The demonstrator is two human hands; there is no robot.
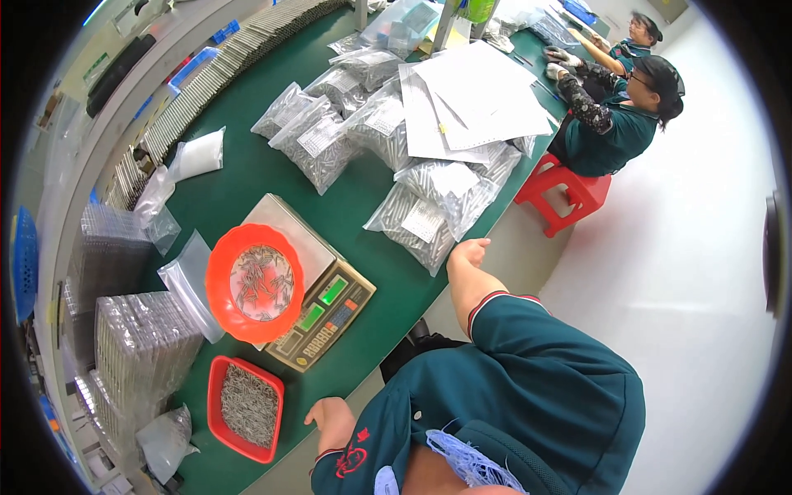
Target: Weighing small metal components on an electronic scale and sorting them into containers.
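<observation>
The person sits at the edge of a long green table, both bare hands empty. The left hand hovers at the table's near edge just beside a red rectangular tray heaped with small grey metal pins; its fingers curl loosely inward and clamp on nothing. The right hand rests at the table edge close to the nearest clear plastic bag of pins, fingers folded loosely together, again gripping nothing. Between the two hands stands a beige counting scale with green displays and a keypad, and on its platform sits a round orange bowl holding a thin scatter of the same pins. Left of the bowl lie flat, empty clear pouches, and further left stand stacks of clear moulded trays (the lowest stack has a crumpled bag in front of it). Beyond the scale a heap of clear bags filled with pins spreads across the table, several bearing white rectangular labels whose print is too small to tell; loose white paper sheets lie over the far ones. Rows of grey strips line the table's far left edge. At the far end two other people in dark green shirts work, one seated on a red stool.
</observation>
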